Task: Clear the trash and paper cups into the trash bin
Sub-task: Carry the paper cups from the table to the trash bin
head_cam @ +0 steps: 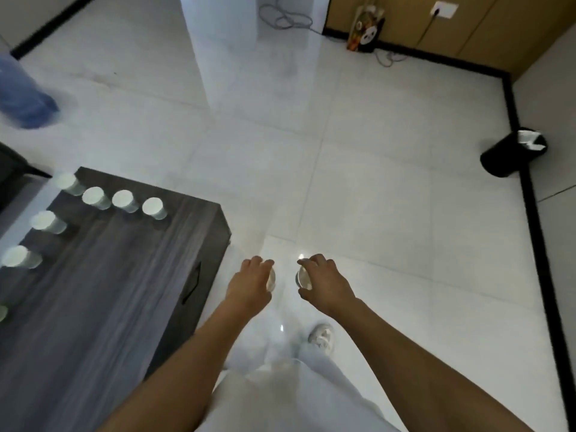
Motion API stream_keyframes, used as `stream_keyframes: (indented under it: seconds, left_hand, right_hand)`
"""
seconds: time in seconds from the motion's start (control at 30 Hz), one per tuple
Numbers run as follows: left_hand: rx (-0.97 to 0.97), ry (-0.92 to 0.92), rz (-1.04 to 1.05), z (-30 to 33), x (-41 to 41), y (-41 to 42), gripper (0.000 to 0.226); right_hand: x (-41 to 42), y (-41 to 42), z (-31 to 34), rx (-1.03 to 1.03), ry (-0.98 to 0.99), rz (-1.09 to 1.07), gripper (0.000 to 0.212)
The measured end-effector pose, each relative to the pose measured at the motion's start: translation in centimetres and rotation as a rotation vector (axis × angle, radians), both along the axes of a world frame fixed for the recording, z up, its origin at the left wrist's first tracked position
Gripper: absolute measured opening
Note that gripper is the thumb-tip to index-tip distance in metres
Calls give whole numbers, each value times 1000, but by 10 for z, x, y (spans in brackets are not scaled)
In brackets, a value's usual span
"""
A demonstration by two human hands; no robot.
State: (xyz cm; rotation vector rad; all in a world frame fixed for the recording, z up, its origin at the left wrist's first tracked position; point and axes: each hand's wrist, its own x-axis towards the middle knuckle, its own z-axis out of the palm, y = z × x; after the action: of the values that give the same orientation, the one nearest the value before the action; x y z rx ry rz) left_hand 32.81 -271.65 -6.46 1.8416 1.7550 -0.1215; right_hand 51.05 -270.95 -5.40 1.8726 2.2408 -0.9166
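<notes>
My left hand (251,283) grips a white paper cup (271,279) from above, out over the floor to the right of the table. My right hand (324,283) grips a second paper cup (303,279) the same way, close beside the first. Several more white paper cups (95,197) stand upright along the far and left edges of the dark wooden table (118,275). The black trash bin (511,157) stands on the floor at the far right against the wall, with white paper sticking out of its top.
White tiled floor (374,198) stretches between me and the bin. A white pillar (224,45) rises at the back. A blue water bottle (23,98) lies at the far left. Cables and a colourful bag (366,29) sit by the back wall. My white shoe (322,335) shows below.
</notes>
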Motion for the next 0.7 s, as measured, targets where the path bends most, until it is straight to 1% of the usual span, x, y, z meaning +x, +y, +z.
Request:
stream_keyframes:
  seconds: [0.3,0.53,0.7]
  left_hand:
    - [33,-40,-316,8,226,101,59]
    - [50,3,-601,12,360,174,64]
    - [77,-9,-755,10,456,254,66]
  right_hand:
    - [219,54,6,18,-25,-295,62]
    - [346,84,0,8,-19,-547,65]
    - [430,139,-8,0,-20,-682,66]
